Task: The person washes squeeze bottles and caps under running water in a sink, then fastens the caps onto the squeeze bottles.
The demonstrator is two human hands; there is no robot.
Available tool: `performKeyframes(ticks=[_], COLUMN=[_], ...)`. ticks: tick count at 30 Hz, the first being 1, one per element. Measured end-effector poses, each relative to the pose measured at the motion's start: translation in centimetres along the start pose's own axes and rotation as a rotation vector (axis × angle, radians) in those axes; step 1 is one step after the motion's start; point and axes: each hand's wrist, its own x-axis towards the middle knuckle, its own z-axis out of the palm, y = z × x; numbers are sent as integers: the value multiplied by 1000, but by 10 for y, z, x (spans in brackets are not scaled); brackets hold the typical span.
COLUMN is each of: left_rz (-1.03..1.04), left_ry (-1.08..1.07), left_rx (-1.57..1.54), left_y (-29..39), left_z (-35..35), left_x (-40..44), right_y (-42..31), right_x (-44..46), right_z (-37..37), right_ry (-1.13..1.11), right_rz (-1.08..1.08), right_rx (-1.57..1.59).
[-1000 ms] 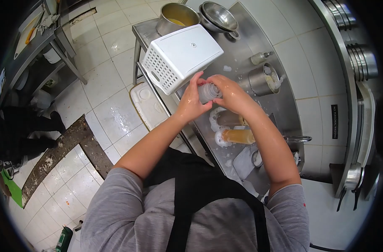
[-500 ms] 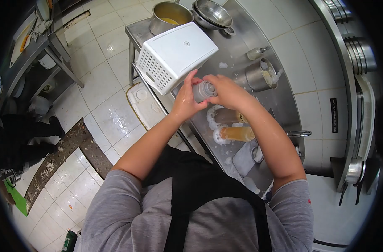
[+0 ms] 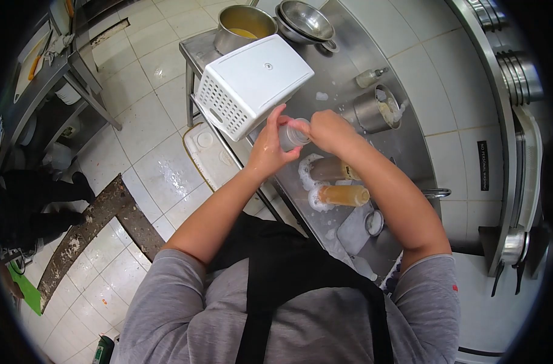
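Observation:
My left hand (image 3: 268, 144) is wrapped round a clear plastic bottle (image 3: 287, 138), holding it tilted above the edge of the steel counter. Curled fingers of my right hand (image 3: 329, 130) press at the bottle's top; whether they pinch a separate cap is hidden. Below the hands, a bottle of brownish liquid (image 3: 330, 169) and another of orange liquid (image 3: 340, 195) lie on their sides, with white foam (image 3: 316, 200) at their near ends. A white perforated plastic basket (image 3: 258, 76) stands upside down just beyond my left hand.
On the steel counter (image 3: 349, 54) are a pot of yellow liquid (image 3: 246, 29), stacked metal bowls (image 3: 307, 21), a small glass bottle (image 3: 370, 77) and a metal container (image 3: 376, 109). A tap (image 3: 435, 193) juts from the right. Another person's legs (image 3: 52, 194) show at left.
My right hand has turned and its fingers have curled more tightly over the bottle's top, hiding the stepped nozzle end seen before. My left hand keeps its hold in nearly the same spot.

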Motion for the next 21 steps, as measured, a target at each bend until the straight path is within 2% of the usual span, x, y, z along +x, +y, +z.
performKeyframes(ticks=[2,3,5,7,8,10,11,13,14,16,17,20,21], left_rz=[-23,-20,12,32,50,51,40,34,29,19,10,-16,-16], left_ry=[-7,-11,37,35,50,43,42,34,23,14,14,12,11], left_rx=[8,7,22,33,48,40,30,34,38,26,14,29,31], left_y=[1,2,4,4,3,0,0,0,0,-1,-1,0,0], left_z=[0,0,1,2,2,2,2,3,4,4,4,4,4], left_x=[0,1,-1,-2,-1,1,2,1,0,0,1,0,1], right_y=[9,17,14,8,9,10,15,22,22,17,14,14,25], right_x=[-3,-5,-11,-6,-6,-4,-5,-11,-9,1,2,6,5], right_z=[6,20,14,-5,-5,-4,5,26,27,23,19,17,26], right_ry=[-39,173,391,-137,-129,-14,-11,356,358,146,151,35,186], right_rz=[-50,-332,-600,-99,-93,-101,-100,-642,-637,-231,-226,-21,-306], right_rx=[-8,22,58,228,234,-63,-63,81,85,77,80,26,74])
